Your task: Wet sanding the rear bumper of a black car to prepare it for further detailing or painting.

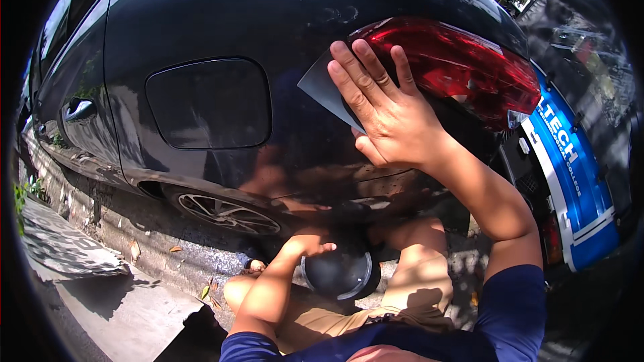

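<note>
My right hand (389, 107) presses a grey sheet of sandpaper (323, 87) against the dark car's rear side panel (295, 33). Its fingers are stretched and spread, reaching the inner edge of the red taillight (456, 60). One corner of the sheet sticks out on the left, and the palm covers the rest. Lower down, my left hand (310, 243) is at the car's lower body, by the rim of a black bucket (339, 271). Its thumb points out to the right, apart from the fingers, which show only partly. I see nothing in that hand.
Left of my right hand is the closed fuel flap (209, 102), above the rear wheel (225, 211). My knees flank the bucket. A blue and white panel (570, 161) stands beyond the taillight. Grey boards (127, 308) lie on the ground at lower left.
</note>
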{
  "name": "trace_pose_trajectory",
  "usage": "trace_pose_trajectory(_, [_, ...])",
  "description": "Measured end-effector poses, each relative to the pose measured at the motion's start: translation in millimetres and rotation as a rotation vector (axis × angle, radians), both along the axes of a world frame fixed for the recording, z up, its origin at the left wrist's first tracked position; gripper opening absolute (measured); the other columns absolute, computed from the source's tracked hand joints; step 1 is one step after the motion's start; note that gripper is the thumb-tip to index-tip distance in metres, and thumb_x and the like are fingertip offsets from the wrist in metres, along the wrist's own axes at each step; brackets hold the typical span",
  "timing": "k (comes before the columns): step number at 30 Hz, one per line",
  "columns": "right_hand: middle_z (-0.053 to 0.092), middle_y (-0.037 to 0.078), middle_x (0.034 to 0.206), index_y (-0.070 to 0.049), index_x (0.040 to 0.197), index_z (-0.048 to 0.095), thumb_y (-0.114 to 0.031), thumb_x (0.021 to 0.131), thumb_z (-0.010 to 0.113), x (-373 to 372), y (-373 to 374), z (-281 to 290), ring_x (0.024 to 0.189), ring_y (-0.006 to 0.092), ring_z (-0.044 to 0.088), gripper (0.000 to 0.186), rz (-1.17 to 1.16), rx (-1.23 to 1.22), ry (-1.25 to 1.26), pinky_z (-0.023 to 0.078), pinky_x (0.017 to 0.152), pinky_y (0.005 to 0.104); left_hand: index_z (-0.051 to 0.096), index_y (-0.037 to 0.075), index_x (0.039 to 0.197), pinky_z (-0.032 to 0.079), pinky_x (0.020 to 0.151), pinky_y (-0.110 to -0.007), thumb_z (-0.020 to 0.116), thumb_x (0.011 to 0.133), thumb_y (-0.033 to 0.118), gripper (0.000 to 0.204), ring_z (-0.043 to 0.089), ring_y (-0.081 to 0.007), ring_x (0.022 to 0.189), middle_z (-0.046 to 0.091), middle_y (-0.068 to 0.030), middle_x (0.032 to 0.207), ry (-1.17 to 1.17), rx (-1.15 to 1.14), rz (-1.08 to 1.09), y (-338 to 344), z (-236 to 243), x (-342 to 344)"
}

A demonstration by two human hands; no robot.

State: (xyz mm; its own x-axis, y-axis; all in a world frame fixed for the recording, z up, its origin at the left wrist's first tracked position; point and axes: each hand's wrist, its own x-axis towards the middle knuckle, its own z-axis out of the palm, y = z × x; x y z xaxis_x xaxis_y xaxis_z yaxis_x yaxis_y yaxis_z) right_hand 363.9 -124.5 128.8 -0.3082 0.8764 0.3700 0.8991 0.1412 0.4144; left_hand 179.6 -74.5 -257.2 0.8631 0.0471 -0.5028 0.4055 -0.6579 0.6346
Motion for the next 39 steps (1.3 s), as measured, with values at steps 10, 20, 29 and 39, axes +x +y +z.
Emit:
trace_pose_trajectory(10, [0.016, 0.020, 0.170, 0.002, 0.160, 0.025, -0.036, 0.074, 0.067, -5.3, 0.6, -4.9, 0.159, 0.0337, 0.010, 0.103, -0.045, 0.035, -0.001, -0.008, 0.124, 0.0602, 0.053, 0.003, 0.143, 0.045, 0.110, -0.045, 0.066, 0.089, 0.065, 0.083, 0.056, -0.0405, 0.130, 0.059, -0.0237, 0.140, -0.039, -0.057, 0.018, 0.4, -4.4, -3.6])
trace_pose_trajectory(20, [0.014, 0.015, 0.171, -0.001, 0.160, 0.027, -0.036, 0.078, 0.063, 2.5, -15.7, -12.4, 0.160, 0.0292, 0.008, 0.097, -0.019, 0.003, 0.032, -0.008, 0.125, 0.0578, 0.052, 0.003, 0.144, 0.045, 0.110, -0.045, 0.063, 0.091, 0.065, 0.082, 0.056, -0.0404, 0.130, 0.060, -0.0246, 0.139, -0.043, 0.031, 0.016, 0.7, 1.3, -1.9])
trace_pose_trajectory(29, [0.012, 0.014, 0.172, -0.002, 0.162, 0.022, -0.042, 0.076, 0.064, 7.8, -13.7, -34.1, 0.160, 0.0282, 0.005, 0.103, -0.066, -0.041, -0.084, -0.010, 0.125, 0.0565, 0.052, 0.003, 0.143, 0.046, 0.109, -0.046, 0.063, 0.092, 0.061, 0.078, 0.056, -0.0395, 0.131, 0.060, -0.0239, 0.139, 0.062, 0.075, -0.042, 0.8, 16.3, 12.0])
trace_pose_trajectory(39, [0.010, 0.012, 0.172, -0.003, 0.163, 0.019, -0.046, 0.088, 0.057, 14.4, -9.4, -24.2, 0.160, 0.0282, 0.005, 0.094, -0.044, -0.013, -0.178, -0.010, 0.125, 0.0563, 0.050, 0.003, 0.146, 0.042, 0.113, -0.045, 0.062, 0.090, 0.067, 0.086, 0.052, -0.0386, 0.136, 0.057, -0.0237, 0.143, -0.051, 0.043, -0.004, -3.1, -4.3, 1.3])
